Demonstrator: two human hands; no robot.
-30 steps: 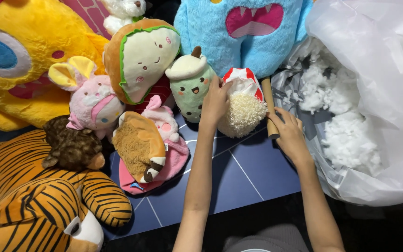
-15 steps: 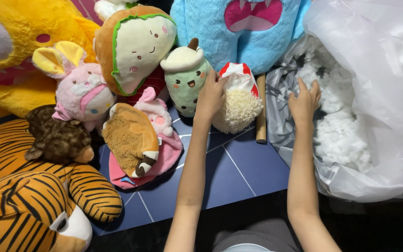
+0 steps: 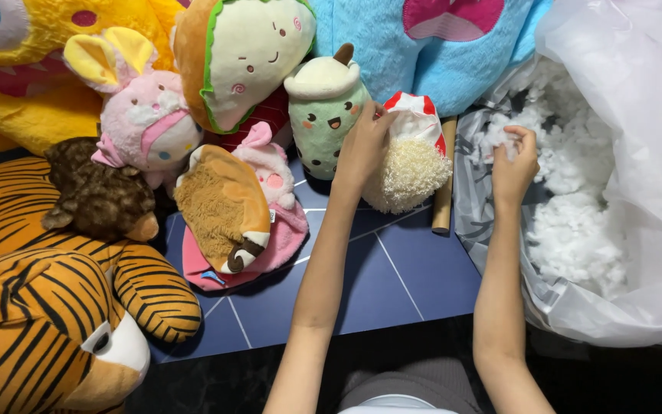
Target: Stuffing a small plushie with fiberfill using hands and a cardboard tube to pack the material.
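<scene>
While my left hand [image 3: 362, 146] is gripping the red-and-white plush [image 3: 411, 157] on the blue surface [image 3: 392, 276], my right hand [image 3: 513, 161] is closing on white stuffing [image 3: 576, 230] inside the plastic bag [image 3: 637, 92]; I am judging the filling unfinished.

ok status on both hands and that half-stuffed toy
Left hand holding red-and-white plush toy. Right hand pinching white stuffing in plastic bag. Cardboard tube between them.

Bright, even light from above keeps the toys sharp and vividly coloured. The white plastic bag [image 3: 637, 115] at upper right is nearly washed out by glare. Soft shadows pool under the plush toys; the bottom edge falls dark.
</scene>
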